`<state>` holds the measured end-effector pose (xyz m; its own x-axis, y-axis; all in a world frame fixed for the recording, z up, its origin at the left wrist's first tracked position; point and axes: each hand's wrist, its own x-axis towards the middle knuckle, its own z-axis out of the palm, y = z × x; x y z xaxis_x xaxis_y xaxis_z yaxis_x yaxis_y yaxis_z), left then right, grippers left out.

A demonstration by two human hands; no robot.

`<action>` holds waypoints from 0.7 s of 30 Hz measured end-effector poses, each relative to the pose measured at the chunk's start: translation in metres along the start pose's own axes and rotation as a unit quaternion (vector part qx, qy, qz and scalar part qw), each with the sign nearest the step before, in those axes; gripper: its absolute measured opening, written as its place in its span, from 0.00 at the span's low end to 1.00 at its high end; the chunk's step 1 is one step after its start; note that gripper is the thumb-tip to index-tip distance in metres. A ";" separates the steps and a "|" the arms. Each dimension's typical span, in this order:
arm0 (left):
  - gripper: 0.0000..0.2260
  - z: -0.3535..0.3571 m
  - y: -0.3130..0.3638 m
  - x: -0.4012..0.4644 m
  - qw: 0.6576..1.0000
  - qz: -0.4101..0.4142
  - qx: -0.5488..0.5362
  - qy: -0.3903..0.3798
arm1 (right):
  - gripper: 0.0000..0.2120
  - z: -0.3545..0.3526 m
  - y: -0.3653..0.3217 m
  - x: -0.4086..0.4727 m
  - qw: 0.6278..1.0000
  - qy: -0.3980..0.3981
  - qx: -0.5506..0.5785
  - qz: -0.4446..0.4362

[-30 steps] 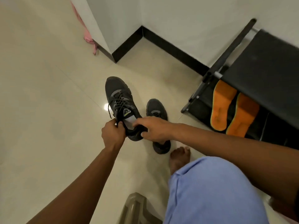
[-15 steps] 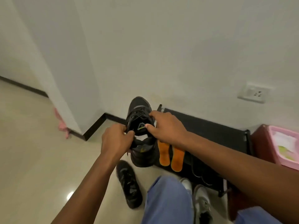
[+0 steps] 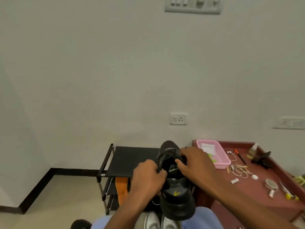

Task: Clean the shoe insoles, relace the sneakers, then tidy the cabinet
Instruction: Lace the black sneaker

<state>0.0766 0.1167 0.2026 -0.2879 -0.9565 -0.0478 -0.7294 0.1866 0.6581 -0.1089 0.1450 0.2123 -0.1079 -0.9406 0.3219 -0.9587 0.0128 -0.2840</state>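
Black sneaker (image 3: 177, 194), heel resting on the person's lap, toe raised. Left hand (image 3: 146, 177) pinches the lace at the collar; right hand (image 3: 196, 164) grips the tongue edge. A slipped pinch would likely let the lace pull back out. Beyond: orange insole (image 3: 121, 187) in the shoe rack (image 3: 132, 156); a tilting sneaker could reach the cluttered worktop (image 3: 257, 184).
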 end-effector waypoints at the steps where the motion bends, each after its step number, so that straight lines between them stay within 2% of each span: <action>1: 0.16 0.011 0.009 0.000 1.000 0.008 0.007 -0.015 | 0.10 -0.004 0.012 -0.010 1.000 0.003 0.005 0.013; 10: 0.11 0.093 0.061 -0.005 0.994 0.032 -0.001 -0.102 | 0.10 -0.012 0.096 -0.072 0.990 0.045 -0.010 0.131; 15: 0.12 0.128 0.067 -0.006 0.993 0.048 0.037 -0.106 | 0.03 -0.003 0.118 -0.092 0.984 0.042 0.019 0.170; 19: 0.12 0.144 0.064 -0.004 0.993 0.062 0.047 -0.091 | 0.07 0.010 0.129 -0.104 0.973 0.064 0.060 0.212; 21: 0.12 0.150 0.067 -0.003 0.993 0.071 0.049 -0.085 | 0.05 0.014 0.135 -0.108 0.967 0.080 0.071 0.231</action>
<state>-0.0641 0.1657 0.1339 -0.4868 -0.8687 -0.0920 -0.7287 0.3457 0.5911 -0.2230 0.2434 0.1261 -0.5656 -0.7816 0.2633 -0.7545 0.3615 -0.5477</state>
